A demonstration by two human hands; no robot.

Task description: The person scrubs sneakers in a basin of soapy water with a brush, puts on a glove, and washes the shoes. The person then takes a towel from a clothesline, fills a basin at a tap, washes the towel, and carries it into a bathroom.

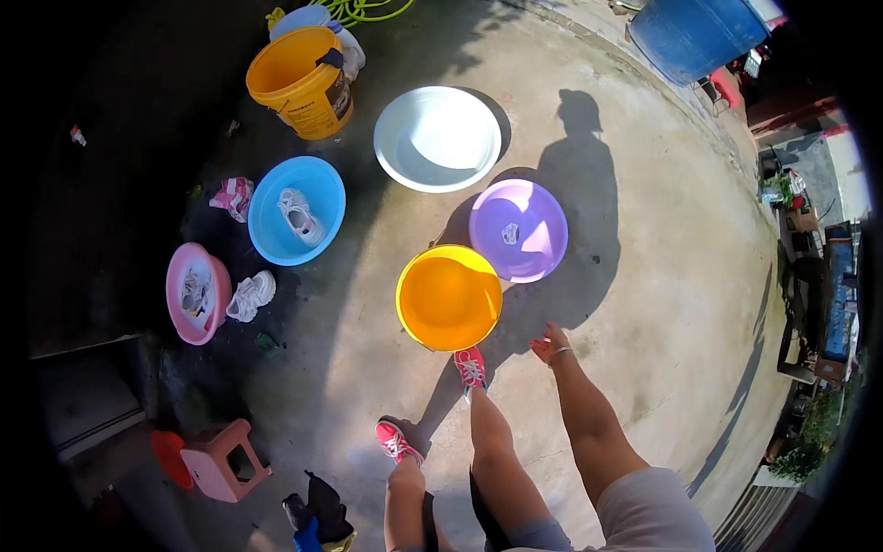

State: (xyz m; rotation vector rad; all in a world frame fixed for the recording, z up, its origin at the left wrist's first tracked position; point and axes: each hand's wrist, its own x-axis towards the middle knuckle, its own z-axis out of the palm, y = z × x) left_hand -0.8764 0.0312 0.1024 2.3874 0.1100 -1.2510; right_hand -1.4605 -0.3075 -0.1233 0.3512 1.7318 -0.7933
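Note:
My right hand (551,344) reaches out over the concrete with its fingers apart and nothing in them. It is nearest to a yellow bucket (449,298), which stands upright in front of my pink shoe. Just behind that bucket is a purple basin (519,230) with a small whitish patch on its bottom, perhaps a label. Farther back lies a white basin (438,139), partly in shadow. My left hand does not show anywhere in the view.
At left are a blue basin (297,211) holding a white shoe, a pink basin (197,294) with white items, another white shoe (251,295) and a pink stool (226,462). A larger yellow bucket (300,83) stands behind. A blue barrel (696,37) is at upper right.

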